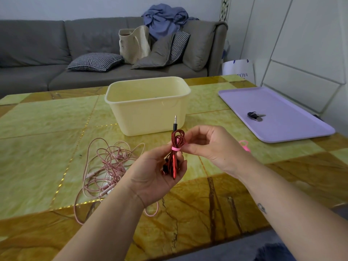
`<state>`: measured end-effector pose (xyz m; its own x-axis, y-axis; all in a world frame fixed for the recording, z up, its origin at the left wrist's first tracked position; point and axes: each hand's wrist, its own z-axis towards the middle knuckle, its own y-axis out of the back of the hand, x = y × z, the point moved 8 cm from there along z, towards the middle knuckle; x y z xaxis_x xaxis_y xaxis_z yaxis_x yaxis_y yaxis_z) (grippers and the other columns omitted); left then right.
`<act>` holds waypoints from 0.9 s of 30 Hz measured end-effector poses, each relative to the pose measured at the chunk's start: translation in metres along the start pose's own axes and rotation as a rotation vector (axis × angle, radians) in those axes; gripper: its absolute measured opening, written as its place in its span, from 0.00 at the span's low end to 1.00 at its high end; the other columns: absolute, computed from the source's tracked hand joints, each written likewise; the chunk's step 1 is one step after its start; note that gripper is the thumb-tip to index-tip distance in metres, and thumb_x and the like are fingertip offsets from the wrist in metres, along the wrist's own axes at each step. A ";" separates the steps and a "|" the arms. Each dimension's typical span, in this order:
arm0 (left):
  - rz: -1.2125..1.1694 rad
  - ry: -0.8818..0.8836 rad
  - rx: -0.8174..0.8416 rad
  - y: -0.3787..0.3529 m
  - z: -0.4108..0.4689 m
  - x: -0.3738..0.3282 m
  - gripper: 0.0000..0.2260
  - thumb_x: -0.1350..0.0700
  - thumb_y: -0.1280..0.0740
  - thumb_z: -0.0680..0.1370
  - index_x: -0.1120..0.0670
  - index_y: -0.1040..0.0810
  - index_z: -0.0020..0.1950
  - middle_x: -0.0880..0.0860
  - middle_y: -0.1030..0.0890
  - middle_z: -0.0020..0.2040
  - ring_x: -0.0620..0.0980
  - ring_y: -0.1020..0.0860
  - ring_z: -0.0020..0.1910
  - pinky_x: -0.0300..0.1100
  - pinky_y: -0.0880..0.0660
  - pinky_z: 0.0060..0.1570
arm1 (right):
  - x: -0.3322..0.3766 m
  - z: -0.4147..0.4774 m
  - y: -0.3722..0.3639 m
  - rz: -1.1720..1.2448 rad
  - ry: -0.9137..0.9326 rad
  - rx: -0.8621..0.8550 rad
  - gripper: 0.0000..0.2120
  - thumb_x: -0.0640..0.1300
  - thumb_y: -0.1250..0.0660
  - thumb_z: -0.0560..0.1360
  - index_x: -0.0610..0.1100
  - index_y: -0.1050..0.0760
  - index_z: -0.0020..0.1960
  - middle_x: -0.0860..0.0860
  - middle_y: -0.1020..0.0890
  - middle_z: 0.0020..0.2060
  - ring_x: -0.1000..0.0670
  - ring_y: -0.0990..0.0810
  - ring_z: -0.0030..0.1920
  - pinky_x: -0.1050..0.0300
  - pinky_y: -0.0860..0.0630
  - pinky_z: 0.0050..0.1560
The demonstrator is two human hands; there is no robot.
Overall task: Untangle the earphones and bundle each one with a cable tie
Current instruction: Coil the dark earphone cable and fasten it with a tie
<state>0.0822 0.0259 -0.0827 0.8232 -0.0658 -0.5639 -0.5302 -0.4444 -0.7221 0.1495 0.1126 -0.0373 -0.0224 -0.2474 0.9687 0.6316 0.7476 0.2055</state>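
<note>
The red braided earphones (177, 138) are held in the air above the near middle of the table (47, 117), folded into a short upright bundle. The lower part of the bundle is grasped by the left hand (150, 176), whose fingers are curled round it. A pink cable tie (176, 148) is wrapped round the middle of the bundle, and its right end is pinched between thumb and fingertips of the right hand (211, 146). The jack plug (175, 122) is pointed straight up from the top of the loops.

The pink earphones (116, 157) are left in a loose tangle on the table, to the left of the left hand and partly hidden behind that wrist. A cream plastic tub (150, 113) is set just beyond the hands. At the far right a lilac tray (293, 121) is placed, with a set of keys (254, 116) on it. Something pink (244, 146) is seen on the table behind the right hand; what it is cannot be told.
</note>
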 end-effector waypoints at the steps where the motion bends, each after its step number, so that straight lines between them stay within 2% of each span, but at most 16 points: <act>1: 0.001 -0.001 -0.005 0.001 0.000 0.000 0.05 0.61 0.33 0.68 0.63 0.22 0.40 0.54 0.23 0.33 0.44 0.24 0.27 0.40 0.22 0.36 | 0.001 0.000 -0.001 -0.021 0.014 -0.005 0.08 0.40 0.24 0.66 0.43 0.20 0.44 0.51 0.16 0.40 0.54 0.17 0.43 0.62 0.21 0.49; 3: 0.009 0.004 -0.016 0.004 0.001 0.000 0.05 0.60 0.33 0.68 0.62 0.22 0.40 0.54 0.23 0.33 0.44 0.24 0.27 0.41 0.22 0.37 | 0.003 0.000 -0.002 -0.050 0.037 -0.024 0.09 0.43 0.24 0.65 0.44 0.20 0.43 0.49 0.15 0.41 0.51 0.16 0.43 0.59 0.20 0.50; 5: 0.028 0.017 -0.010 0.004 0.002 0.001 0.06 0.60 0.33 0.70 0.62 0.23 0.44 0.53 0.23 0.32 0.44 0.24 0.27 0.40 0.22 0.36 | 0.004 0.000 -0.003 -0.067 0.055 -0.038 0.08 0.41 0.24 0.67 0.42 0.20 0.44 0.47 0.15 0.42 0.49 0.16 0.44 0.57 0.20 0.50; 9: 0.030 0.058 0.007 0.005 0.003 0.005 0.07 0.59 0.34 0.70 0.61 0.25 0.45 0.53 0.25 0.32 0.44 0.25 0.27 0.40 0.22 0.33 | 0.006 -0.001 -0.005 -0.111 0.082 -0.034 0.06 0.40 0.25 0.69 0.44 0.20 0.45 0.48 0.15 0.42 0.52 0.16 0.43 0.56 0.20 0.50; 13: 0.038 0.073 0.009 0.006 0.005 0.008 0.08 0.57 0.34 0.71 0.60 0.25 0.46 0.53 0.25 0.33 0.45 0.25 0.27 0.38 0.23 0.31 | 0.008 -0.002 -0.005 -0.157 0.084 -0.040 0.06 0.42 0.26 0.70 0.47 0.19 0.46 0.48 0.16 0.43 0.50 0.17 0.44 0.53 0.20 0.51; 17: 0.092 0.025 -0.015 0.007 0.006 0.005 0.07 0.56 0.36 0.76 0.60 0.23 0.44 0.54 0.25 0.32 0.46 0.25 0.28 0.39 0.23 0.31 | 0.006 -0.002 -0.003 -0.213 0.061 -0.047 0.06 0.47 0.26 0.70 0.52 0.19 0.46 0.53 0.17 0.44 0.52 0.20 0.43 0.57 0.22 0.51; 20: 0.169 -0.040 -0.038 0.009 0.009 -0.001 0.10 0.56 0.39 0.78 0.60 0.22 0.44 0.54 0.23 0.33 0.47 0.22 0.30 0.42 0.21 0.35 | 0.007 -0.002 -0.001 -0.186 0.067 -0.037 0.06 0.43 0.27 0.71 0.50 0.19 0.47 0.53 0.16 0.43 0.53 0.18 0.45 0.62 0.22 0.50; 23: 0.263 -0.104 -0.035 0.008 0.011 -0.006 0.11 0.56 0.42 0.79 0.59 0.22 0.45 0.54 0.22 0.36 0.48 0.21 0.36 0.46 0.22 0.44 | 0.008 -0.001 0.003 -0.186 0.093 -0.087 0.05 0.41 0.28 0.72 0.47 0.18 0.48 0.51 0.15 0.42 0.53 0.17 0.43 0.63 0.21 0.48; 25: 0.345 -0.180 -0.041 0.008 0.011 -0.010 0.09 0.55 0.38 0.77 0.58 0.22 0.48 0.54 0.21 0.41 0.49 0.21 0.41 0.49 0.23 0.50 | 0.007 -0.001 0.005 -0.197 0.097 -0.118 0.05 0.40 0.28 0.72 0.45 0.18 0.48 0.50 0.15 0.40 0.54 0.17 0.41 0.64 0.21 0.46; 27: 0.428 -0.245 -0.060 0.009 0.010 -0.013 0.08 0.55 0.32 0.71 0.57 0.22 0.47 0.53 0.21 0.41 0.50 0.21 0.44 0.51 0.24 0.54 | 0.009 -0.003 0.003 -0.225 0.106 -0.124 0.04 0.39 0.29 0.73 0.44 0.18 0.48 0.51 0.15 0.39 0.55 0.18 0.40 0.64 0.21 0.44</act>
<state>0.0652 0.0320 -0.0860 0.4585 -0.0454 -0.8875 -0.7917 -0.4746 -0.3847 0.1534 0.1113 -0.0281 -0.0960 -0.4670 0.8790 0.7098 0.5870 0.3894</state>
